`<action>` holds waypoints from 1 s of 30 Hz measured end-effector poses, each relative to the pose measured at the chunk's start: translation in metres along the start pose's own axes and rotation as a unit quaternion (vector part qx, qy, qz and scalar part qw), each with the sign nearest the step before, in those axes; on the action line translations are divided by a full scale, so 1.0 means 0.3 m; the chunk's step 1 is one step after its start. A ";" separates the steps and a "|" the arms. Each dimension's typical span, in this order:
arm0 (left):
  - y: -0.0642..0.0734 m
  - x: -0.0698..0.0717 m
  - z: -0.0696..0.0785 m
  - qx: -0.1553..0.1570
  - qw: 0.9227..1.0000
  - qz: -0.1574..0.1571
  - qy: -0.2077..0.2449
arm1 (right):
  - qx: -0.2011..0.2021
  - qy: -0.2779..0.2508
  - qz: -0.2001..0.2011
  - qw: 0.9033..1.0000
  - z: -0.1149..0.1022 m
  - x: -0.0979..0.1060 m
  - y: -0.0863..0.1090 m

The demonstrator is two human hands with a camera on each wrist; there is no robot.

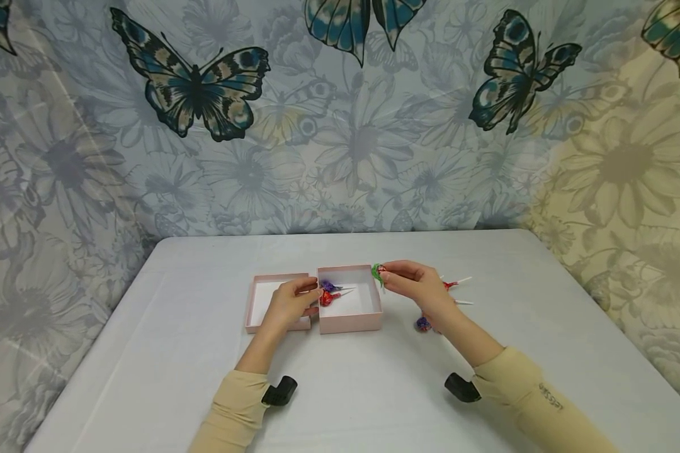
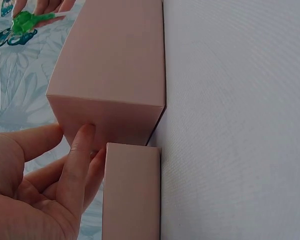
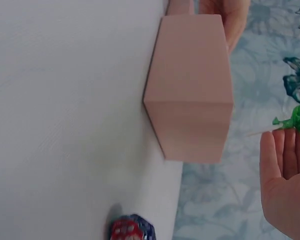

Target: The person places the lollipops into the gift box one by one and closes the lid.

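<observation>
Nearest, black wrist cams [image 1: 280,391] at 7 & 4 o'c from the box; low carry of the R one might snag loose stuff. Next, dark-wrapped lolly [image 1: 422,324] on the surface [image 1: 374,390] at 4 o'c, under the R hand's heel: a dropped wrist could set it rolling.

Pink deep box [image 1: 350,324] sits mid-surface, pink shallow tray [image 1: 250,314] just beside it at 9 o'c. The left grip [image 1: 289,303] is loosely spread, fingertips on the box's 9 o'c wall, not clamped; too firm a push might skid the box twd 3 o'c, b/c it looks light. Inside, red lolly [image 1: 326,298] & purple lolly [image 1: 328,286] lie w/ heads by the 9 o'c wall, sticks approx 3 o'c; a jolt could roll them.

The right grip [image 1: 422,288] is pinching the green lolly [image 1: 376,272], candy up, stick down, nr the box's 1 o'c corner, above rim height; can't tell which side of the rim. Stick tip could catch the rim, or a slick wrapper twist & drop it outside at 2 o'c.

Past that hand, red-wrapped lolly [image 1: 450,285] at 3 o'c, partly hidden, poss bumped by knuckles. Farthest, butterfly cloth [image 1: 365,157] at 12 o'c, prob no risk
</observation>
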State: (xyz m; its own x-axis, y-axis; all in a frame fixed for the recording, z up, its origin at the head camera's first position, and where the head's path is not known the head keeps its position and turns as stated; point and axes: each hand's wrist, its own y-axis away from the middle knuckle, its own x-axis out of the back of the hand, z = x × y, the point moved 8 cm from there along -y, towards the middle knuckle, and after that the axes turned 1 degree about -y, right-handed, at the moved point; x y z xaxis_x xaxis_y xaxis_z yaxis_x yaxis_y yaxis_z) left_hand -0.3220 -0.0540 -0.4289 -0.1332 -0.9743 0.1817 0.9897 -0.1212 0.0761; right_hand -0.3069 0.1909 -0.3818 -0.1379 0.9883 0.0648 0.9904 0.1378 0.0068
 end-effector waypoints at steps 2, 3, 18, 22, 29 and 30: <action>0.000 0.000 -0.001 -0.003 1.000 -0.001 0.000 | -0.002 0.004 -0.008 1.000 0.002 -0.026 -0.011; 0.000 0.001 0.000 -0.004 1.000 -0.001 -0.001 | -0.002 0.010 -0.013 1.000 0.004 -0.039 -0.016; 0.000 -0.002 0.007 -0.012 1.000 -0.005 0.000 | 0.012 0.147 -0.074 0.986 0.042 -0.184 -0.084; 0.000 -0.005 0.008 -0.013 1.000 -0.008 0.002 | 0.038 0.194 -0.087 0.976 0.040 -0.212 -0.090; -0.003 -0.002 0.005 -0.015 1.000 -0.008 0.007 | 0.111 0.314 -0.115 0.936 0.007 -0.275 -0.092; -0.004 -0.001 0.003 -0.015 1.000 -0.008 0.009 | 0.121 0.330 -0.122 0.928 0.005 -0.286 -0.094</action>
State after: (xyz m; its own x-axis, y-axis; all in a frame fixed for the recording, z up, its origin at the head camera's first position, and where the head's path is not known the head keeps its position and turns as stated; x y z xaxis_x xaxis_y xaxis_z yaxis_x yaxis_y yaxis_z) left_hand -0.3233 -0.0533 -0.4281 -0.1484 -0.9753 0.1639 0.9886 -0.1422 0.0489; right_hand -0.3231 0.1024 -0.3889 -0.2485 0.6818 0.6880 0.8889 0.4427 -0.1176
